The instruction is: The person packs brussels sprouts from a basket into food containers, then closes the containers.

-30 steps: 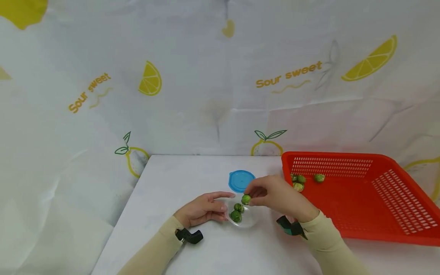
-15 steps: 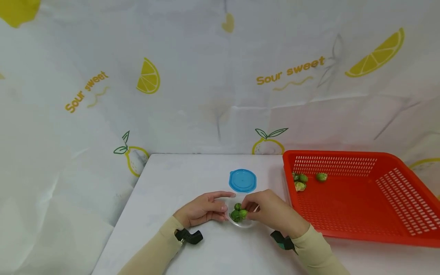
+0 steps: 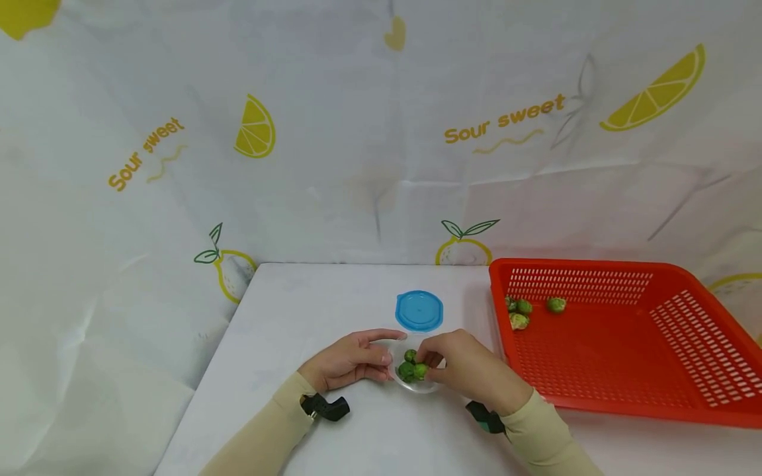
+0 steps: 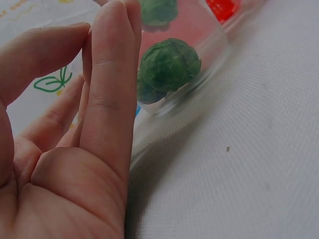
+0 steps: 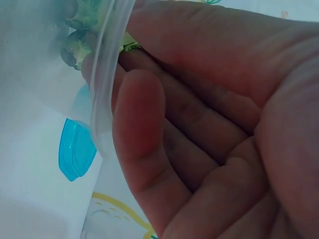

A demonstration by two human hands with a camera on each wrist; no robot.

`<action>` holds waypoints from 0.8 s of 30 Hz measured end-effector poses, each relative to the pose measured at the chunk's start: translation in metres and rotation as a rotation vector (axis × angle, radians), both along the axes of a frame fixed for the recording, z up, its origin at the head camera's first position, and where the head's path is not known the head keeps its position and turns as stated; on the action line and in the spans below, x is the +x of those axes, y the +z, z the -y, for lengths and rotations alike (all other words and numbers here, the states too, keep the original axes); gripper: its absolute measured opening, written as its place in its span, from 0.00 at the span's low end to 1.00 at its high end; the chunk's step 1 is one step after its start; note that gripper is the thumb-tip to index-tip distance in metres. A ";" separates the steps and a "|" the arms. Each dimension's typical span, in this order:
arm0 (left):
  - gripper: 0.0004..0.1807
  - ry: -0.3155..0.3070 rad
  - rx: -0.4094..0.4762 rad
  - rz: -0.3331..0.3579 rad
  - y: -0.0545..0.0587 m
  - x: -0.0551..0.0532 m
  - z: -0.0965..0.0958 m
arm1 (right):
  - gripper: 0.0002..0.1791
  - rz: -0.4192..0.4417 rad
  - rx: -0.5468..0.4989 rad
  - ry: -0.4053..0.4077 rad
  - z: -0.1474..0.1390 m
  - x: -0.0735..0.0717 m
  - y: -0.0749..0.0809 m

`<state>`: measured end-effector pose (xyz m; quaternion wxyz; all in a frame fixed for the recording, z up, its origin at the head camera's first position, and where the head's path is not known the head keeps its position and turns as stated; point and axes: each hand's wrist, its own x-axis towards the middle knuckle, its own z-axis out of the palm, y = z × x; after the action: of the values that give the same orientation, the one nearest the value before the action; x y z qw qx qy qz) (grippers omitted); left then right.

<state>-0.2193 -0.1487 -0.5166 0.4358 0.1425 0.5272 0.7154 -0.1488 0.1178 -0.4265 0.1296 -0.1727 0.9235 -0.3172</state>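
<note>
A clear plastic bowl (image 3: 425, 389) stands on the white table, with green Brussels sprouts (image 3: 407, 371) inside. My left hand (image 3: 351, 360) holds its left side, the thumb at the rim and the index finger reaching along the far side. In the left wrist view, sprouts (image 4: 169, 64) show through the bowl's wall, beyond the fingers. Inside the bowl, my right hand (image 3: 467, 367) pinches a lighter Brussels sprout (image 3: 420, 371) with its fingertips, against the other sprouts. The right wrist view shows the bowl's rim (image 5: 107, 64) crossing in front of the fingers; the pinched sprout is mostly hidden there.
Behind the bowl lies a blue lid (image 3: 419, 311). To the right, a large red perforated basket (image 3: 607, 357) holds several more sprouts near its left wall (image 3: 519, 321) and one farther right (image 3: 556, 305). A lemon-printed white sheet (image 3: 357, 132) hangs behind the table.
My right hand has lowered its sprout from above the bowl to beside the other sprouts inside. In the last half second it has barely moved. The left hand has stayed at the bowl.
</note>
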 end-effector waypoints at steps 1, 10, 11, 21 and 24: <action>0.36 0.000 -0.001 -0.001 0.000 0.000 0.000 | 0.10 0.002 0.001 -0.003 0.001 0.000 0.000; 0.34 0.003 0.005 0.008 -0.003 -0.001 0.001 | 0.08 0.000 -0.001 0.024 0.004 0.002 -0.002; 0.34 0.003 0.006 0.009 -0.003 0.000 0.001 | 0.08 -0.005 0.002 0.028 0.004 0.002 -0.002; 0.35 0.000 0.012 0.005 -0.003 -0.001 0.000 | 0.06 -0.005 0.006 0.031 0.004 0.002 -0.003; 0.35 0.001 0.015 0.004 -0.004 -0.001 0.000 | 0.05 -0.021 0.010 0.037 0.004 0.002 -0.003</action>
<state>-0.2204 -0.1489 -0.5203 0.4354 0.1439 0.5210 0.7199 -0.1465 0.1142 -0.4292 0.1264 -0.1923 0.9231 -0.3081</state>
